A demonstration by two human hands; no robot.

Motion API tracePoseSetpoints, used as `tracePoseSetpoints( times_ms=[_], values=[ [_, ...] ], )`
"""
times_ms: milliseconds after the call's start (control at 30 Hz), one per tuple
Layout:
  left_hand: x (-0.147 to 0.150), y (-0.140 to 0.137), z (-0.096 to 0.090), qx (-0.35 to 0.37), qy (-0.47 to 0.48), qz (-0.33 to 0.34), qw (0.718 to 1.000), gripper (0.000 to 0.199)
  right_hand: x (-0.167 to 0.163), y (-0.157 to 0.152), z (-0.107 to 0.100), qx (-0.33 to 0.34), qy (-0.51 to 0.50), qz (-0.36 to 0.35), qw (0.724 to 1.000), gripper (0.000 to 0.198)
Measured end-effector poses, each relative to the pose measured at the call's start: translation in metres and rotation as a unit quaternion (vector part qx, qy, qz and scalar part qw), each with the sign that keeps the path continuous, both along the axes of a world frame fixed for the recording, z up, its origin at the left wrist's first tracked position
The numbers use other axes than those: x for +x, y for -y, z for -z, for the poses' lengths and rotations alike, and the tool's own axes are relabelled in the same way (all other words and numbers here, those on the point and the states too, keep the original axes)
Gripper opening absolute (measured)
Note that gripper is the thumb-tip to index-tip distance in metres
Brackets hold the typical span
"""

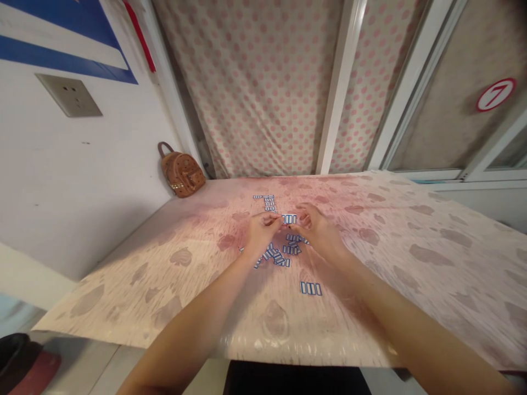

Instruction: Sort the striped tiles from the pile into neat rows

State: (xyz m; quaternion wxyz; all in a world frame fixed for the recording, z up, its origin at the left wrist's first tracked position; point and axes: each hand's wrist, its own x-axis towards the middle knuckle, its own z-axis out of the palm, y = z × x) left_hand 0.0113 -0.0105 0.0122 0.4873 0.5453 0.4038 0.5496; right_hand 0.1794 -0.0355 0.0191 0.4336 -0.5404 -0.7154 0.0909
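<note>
My left hand (263,227) pinches the left edge of a small white card with blue-outlined bars (290,219), held up over the table. At the card's right side is my right hand (315,225), its thumb and fingers apart; whether the thumb tip touches the card I cannot tell. Beneath and between the hands lies a loose pile of similar cards (280,258), overlapping at different angles and partly hidden by my left hand. More of them (292,247) lie just under my right hand. Beyond my left hand, several cards form a neat column (269,203). One single card (310,288) rests nearer to me.
A patterned cloth (181,255) covers the table. A small brown backpack (183,173) leans against the wall at the far left corner. Behind the table hangs a pink-dotted curtain (263,99). A dark and red bin-like container (28,362) stands on the floor at the left.
</note>
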Motion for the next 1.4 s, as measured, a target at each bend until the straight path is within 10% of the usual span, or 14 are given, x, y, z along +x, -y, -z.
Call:
tracePoseSetpoints(
  times_ms=[467,900,1233,1400],
  values=[
    [0.001,0.007,-0.006,-0.021,0.003,-0.001,1.0,0.011,-0.004,-0.005,0.006,0.103,0.081,-0.065,0.989,0.028],
    [0.002,0.006,-0.006,0.002,-0.003,0.001,1.0,0.01,-0.001,-0.008,0.0,-0.097,-0.2,-0.103,0.969,0.024],
    [-0.005,-0.004,0.0,0.059,-0.049,-0.038,0.996,0.01,0.003,-0.014,0.008,-0.102,-0.186,-0.112,0.971,0.023],
    [-0.016,-0.014,-0.002,0.08,-0.038,-0.088,0.992,0.011,0.008,-0.016,0.015,-0.103,-0.012,-0.087,0.991,0.009]
  ],
)
